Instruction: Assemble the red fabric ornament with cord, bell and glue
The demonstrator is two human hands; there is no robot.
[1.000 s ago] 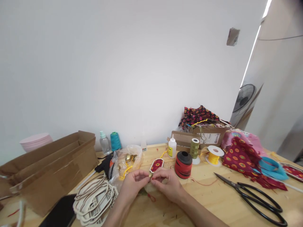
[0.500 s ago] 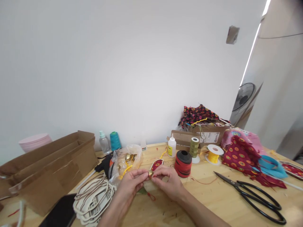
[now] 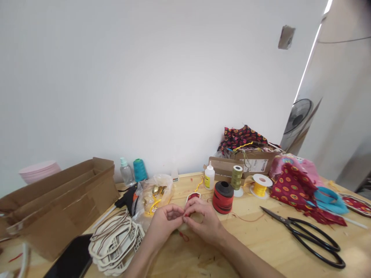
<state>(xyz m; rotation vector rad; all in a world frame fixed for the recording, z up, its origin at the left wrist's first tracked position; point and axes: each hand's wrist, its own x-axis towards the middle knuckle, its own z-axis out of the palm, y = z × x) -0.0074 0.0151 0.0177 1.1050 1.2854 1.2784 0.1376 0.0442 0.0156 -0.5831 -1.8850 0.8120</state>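
Observation:
My left hand and my right hand meet fingertip to fingertip over the table, both closed in a pinch. A gold bell, visible at the left fingertips a moment earlier, is now hidden behind the fingers. At the right fingertips a bit of red cord shows, and a red cord loop hangs below the hands. Just behind my right hand lies a pale-edged piece with red patterned fabric, partly covered, with a yellow twisted cord at its top.
Left: a plastic bag with gold bells, wooden cut-outs, a dark flat object and a cardboard box. Right: a red thread spool, glue bottle, yellow cord spool, large scissors and patterned fabric.
The fingers have drawn closer together, and the gold bell between them has gone from sight. The green piece below the hands is hidden now. The view has shifted slightly.

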